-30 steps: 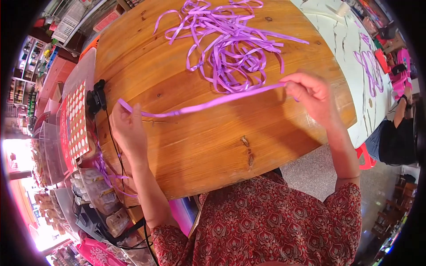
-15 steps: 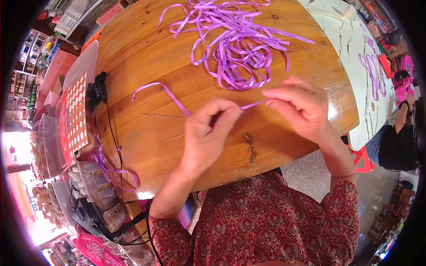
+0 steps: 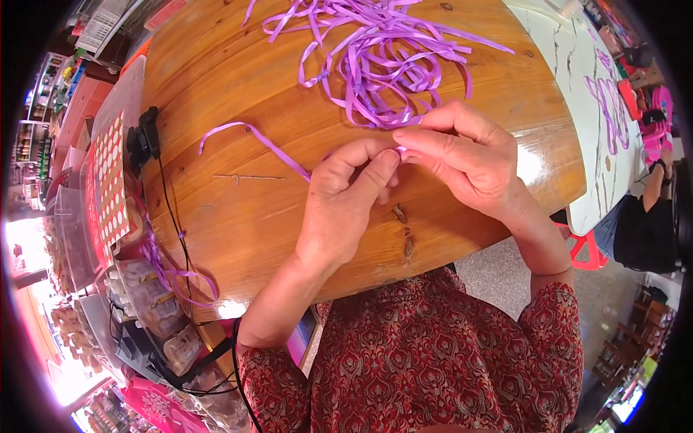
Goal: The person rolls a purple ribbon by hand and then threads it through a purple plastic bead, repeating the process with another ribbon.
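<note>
- Apparently a shop with workspace.
- Shelves (image 3: 30,144) packed with small goods stand at left.
- Purple ribbon (image 3: 379,54) lies on 1 wooden table (image 3: 289,231) and 1 white table (image 3: 580,68).

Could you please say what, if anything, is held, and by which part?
The left hand and right hand pinch a purple ribbon away from its loose left end, which lies on the table; they hide the exact spot.

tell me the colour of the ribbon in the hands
The ribbon is light purple; it shows best in the head view.
</note>
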{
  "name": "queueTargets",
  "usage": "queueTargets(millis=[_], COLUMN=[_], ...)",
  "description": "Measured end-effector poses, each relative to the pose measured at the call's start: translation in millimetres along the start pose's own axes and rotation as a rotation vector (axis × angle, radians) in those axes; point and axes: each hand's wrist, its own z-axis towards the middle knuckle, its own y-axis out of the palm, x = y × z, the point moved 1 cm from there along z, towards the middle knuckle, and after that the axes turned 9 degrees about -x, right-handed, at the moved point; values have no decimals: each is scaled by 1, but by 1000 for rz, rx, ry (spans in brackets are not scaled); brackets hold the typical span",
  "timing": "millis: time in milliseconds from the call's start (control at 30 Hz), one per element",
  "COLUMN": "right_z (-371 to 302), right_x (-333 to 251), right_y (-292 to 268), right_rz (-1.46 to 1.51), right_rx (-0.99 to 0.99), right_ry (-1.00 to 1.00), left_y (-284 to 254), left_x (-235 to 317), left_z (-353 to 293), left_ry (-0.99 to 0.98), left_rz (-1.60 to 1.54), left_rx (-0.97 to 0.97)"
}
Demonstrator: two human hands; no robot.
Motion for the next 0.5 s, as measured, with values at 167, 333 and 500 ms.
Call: queueTargets(millis=[167,333,500], right_z=[-6,-16,1], right_x=[9,20,10], right_y=[-13,-32,-25], right_rz=[75,136,-79], right_rx=[-71,55,-156], right_ry=[148,306,-18], left_y=[-10,-14,-14], left_x=[1,0,1], left_z=[-5,-4,-5], left_ry=[120,117,120], left_rz=[138,153,199], left_rx=[118,133,131])
